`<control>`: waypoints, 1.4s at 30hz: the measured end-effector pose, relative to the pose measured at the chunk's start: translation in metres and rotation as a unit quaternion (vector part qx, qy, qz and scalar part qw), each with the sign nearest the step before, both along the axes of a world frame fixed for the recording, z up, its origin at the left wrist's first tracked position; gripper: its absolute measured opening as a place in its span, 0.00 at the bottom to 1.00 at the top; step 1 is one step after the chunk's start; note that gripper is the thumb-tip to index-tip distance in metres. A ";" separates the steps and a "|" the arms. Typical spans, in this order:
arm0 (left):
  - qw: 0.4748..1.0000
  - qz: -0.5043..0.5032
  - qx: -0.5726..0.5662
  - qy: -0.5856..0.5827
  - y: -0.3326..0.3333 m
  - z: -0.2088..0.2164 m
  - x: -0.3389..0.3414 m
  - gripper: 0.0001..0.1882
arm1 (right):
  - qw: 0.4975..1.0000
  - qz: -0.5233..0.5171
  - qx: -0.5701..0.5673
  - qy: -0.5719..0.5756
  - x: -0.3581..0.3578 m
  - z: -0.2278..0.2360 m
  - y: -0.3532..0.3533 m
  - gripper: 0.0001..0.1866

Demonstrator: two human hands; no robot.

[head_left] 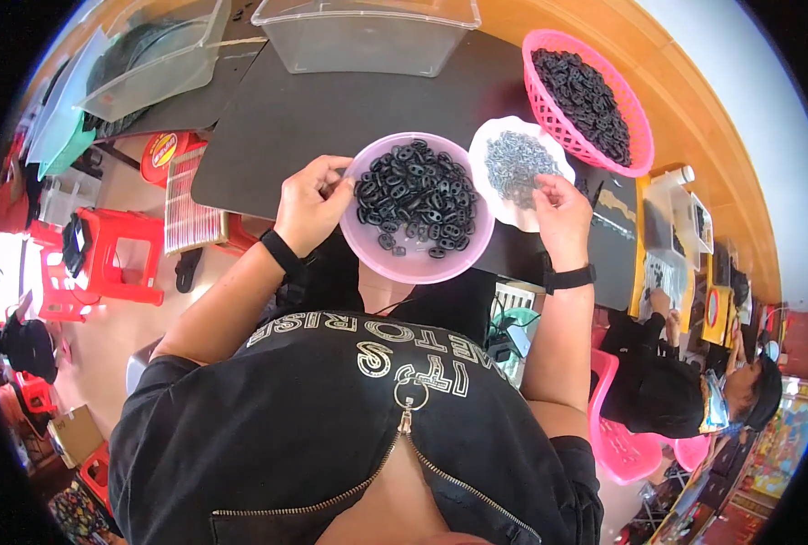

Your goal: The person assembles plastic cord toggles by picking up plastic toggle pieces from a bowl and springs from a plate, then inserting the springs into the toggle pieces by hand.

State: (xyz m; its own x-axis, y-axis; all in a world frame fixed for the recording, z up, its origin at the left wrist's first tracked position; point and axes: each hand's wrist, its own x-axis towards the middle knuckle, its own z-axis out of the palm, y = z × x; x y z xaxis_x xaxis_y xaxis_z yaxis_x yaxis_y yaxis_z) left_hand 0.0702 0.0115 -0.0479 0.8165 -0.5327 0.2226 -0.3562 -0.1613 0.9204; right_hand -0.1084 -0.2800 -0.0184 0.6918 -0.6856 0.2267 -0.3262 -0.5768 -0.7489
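Head view: a pink bowl (413, 267) of black pieces (418, 191) is met at its rim by the left hand (316, 203); metal bits (516, 163) on a white plate (504, 216) are overhung by the right hand (563, 215), fingers bunched. Whether anything is gripped cannot be told. Bits are probably best lifted singly. Lettering (375, 360) is carried by the black shirt (331, 409) and red tub (160, 156).

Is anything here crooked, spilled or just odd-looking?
Only the bowl stands out: it appears to jut past the near edge of the table, so it might tip, though the left hand is at its rim.
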 end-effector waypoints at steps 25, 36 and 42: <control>0.988 0.010 -0.091 0.127 0.009 0.014 0.009 0.07 | 0.998 0.050 0.022 0.037 -0.002 0.008 0.002 0.07; 0.896 -0.206 0.223 -0.323 -0.015 0.048 -0.029 0.08 | 0.976 0.074 -0.163 0.120 0.006 0.005 0.007 0.08; 0.904 -0.220 0.230 -0.286 -0.018 0.042 -0.030 0.09 | 0.964 0.060 -0.229 0.120 0.009 0.001 0.010 0.05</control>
State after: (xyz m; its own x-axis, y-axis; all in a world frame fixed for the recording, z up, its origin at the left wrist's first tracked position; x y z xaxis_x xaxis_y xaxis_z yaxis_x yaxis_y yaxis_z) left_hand 0.0402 -0.0060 -0.0056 0.3244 -0.9216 0.2130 -0.8750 -0.2068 0.4377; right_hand -0.0997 -0.2702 -0.0171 0.8304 -0.4630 0.3100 -0.3681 -0.8735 -0.3187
